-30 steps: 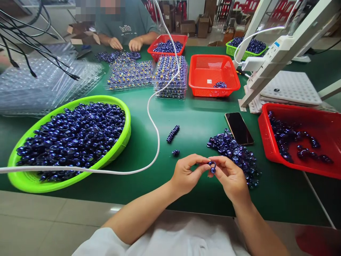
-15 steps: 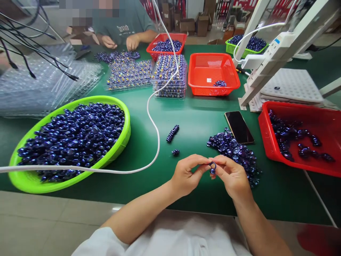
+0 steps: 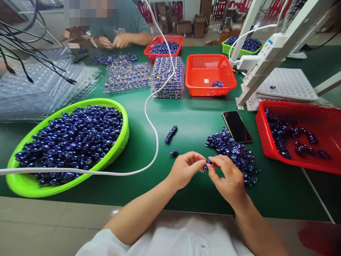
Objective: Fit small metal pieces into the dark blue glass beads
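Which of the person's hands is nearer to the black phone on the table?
The right hand. In the picture, it is below the phone and slightly to its left. The left hand is farther away, also below but well to the left.

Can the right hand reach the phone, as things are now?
Probably yes: the phone lies a little beyond the right hand, and only a low pile of blue pieces lies partly between.
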Motion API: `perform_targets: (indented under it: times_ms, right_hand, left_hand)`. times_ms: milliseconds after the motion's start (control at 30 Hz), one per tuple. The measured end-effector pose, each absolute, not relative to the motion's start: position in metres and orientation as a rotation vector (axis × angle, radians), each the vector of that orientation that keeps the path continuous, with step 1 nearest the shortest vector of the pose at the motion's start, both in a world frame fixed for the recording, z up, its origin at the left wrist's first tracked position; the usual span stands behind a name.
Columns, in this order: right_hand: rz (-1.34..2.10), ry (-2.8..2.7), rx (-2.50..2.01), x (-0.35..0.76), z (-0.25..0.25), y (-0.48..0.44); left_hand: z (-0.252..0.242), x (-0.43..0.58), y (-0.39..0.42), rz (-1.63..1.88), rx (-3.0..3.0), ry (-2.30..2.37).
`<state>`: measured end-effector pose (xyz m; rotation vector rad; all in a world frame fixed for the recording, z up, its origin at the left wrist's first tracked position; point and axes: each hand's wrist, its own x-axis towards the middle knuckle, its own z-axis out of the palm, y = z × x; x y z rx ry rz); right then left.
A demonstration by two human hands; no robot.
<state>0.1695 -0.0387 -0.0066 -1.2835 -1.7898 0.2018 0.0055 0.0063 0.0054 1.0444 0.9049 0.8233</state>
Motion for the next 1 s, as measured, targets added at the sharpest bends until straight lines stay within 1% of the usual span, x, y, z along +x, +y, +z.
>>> perform_targets:
  times_ms: [133,233,667,867,1000]
  right_hand:
    - [0.348,-1.800,-1.282,0.170,-0.003,-0.039]
    - [0.393,-1.847,-1.274,0.172,-0.002,-0.039]
    - [0.137,-1.980,-1.171,0.164,-0.011,-0.043]
    - [0.078,-1.960,-1.181,0.161,-0.013,-0.047]
    - [0.107,-1.954,-1.162,0.158,-0.014,-0.048]
  left_hand:
    - [0.000,0.001,0.016,0.653,0.740,0.749]
    - [-0.002,-0.001,0.017,0.604,0.736,0.730]
    - [-0.001,0.001,0.006,0.710,1.215,0.740]
    - [0.001,0.001,0.006,0.710,1.224,0.752]
    - [0.003,-0.002,0.003,0.686,1.150,0.764]
